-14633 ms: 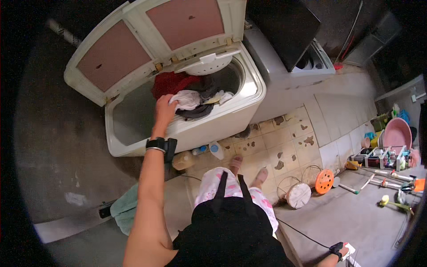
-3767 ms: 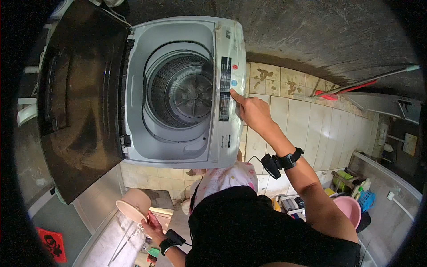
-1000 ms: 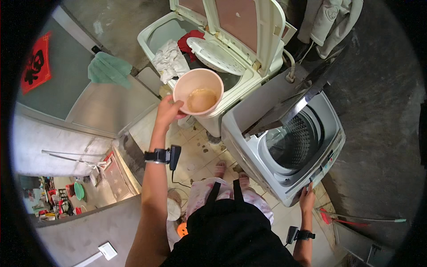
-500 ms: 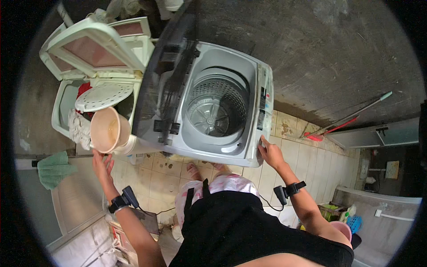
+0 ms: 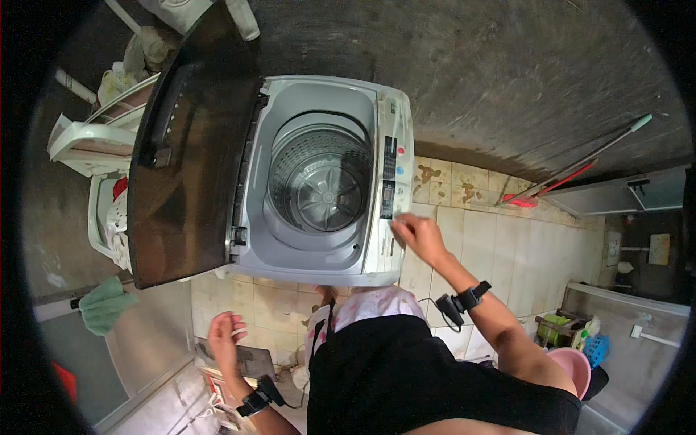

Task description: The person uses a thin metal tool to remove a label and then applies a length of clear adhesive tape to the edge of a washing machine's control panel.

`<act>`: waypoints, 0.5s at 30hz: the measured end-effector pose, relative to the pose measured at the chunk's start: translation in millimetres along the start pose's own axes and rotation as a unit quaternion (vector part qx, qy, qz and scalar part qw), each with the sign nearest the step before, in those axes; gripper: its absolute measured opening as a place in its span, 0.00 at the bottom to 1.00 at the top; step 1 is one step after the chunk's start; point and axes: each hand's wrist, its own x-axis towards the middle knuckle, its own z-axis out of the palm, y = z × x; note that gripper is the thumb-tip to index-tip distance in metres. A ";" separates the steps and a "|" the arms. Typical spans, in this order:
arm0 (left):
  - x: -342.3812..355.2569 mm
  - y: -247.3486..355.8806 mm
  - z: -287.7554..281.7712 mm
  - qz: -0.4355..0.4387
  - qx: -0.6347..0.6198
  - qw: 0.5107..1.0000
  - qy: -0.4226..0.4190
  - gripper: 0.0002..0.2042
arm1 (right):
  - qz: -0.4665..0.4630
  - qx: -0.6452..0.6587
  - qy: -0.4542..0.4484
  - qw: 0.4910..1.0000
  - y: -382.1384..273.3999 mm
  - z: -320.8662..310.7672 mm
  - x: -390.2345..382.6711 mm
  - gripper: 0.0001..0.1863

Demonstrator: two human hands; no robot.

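The grey top-loading washing machine [image 5: 312, 279] stands in front of me with its dark see-through lid [image 5: 196, 159] raised. Its perforated metal drum [image 5: 319, 174] shows no laundry inside. My right hand [image 5: 422, 238] is at the near end of the control panel [image 5: 395, 167], fingers curled in, with nothing seen in them. Whether it presses the panel I cannot tell. Lower left, away from the machine, my left hand [image 5: 226, 337] hangs in the air with loosely bent, parted fingers and holds nothing.
Behind the raised lid, an older white washer [image 5: 98, 217] with pale and red cloth is mostly hidden. A green towel [image 5: 106, 304] hangs at the left. A broom [image 5: 518, 199] leans by the right wall; a pink basin [image 5: 571, 368] is lower right.
My left hand has drawn back from beside the beige bucket, which is now out of sight. My right hand has shifted from the machine's edge to the panel. The view has shifted too.
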 end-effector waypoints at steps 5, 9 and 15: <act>-3.9 27.6 108.2 0.059 0.075 0.984 -0.148 0.07 | -0.030 0.021 0.064 0.997 34.6 -27.6 90.2 0.12; 4.6 46.5 181.7 0.157 0.206 0.950 -0.172 0.07 | -0.056 0.071 0.080 0.993 47.9 -38.7 157.1 0.12; 25.3 67.5 255.2 0.342 0.280 0.858 -0.262 0.10 | -0.103 0.034 0.108 0.988 50.7 -28.0 241.4 0.13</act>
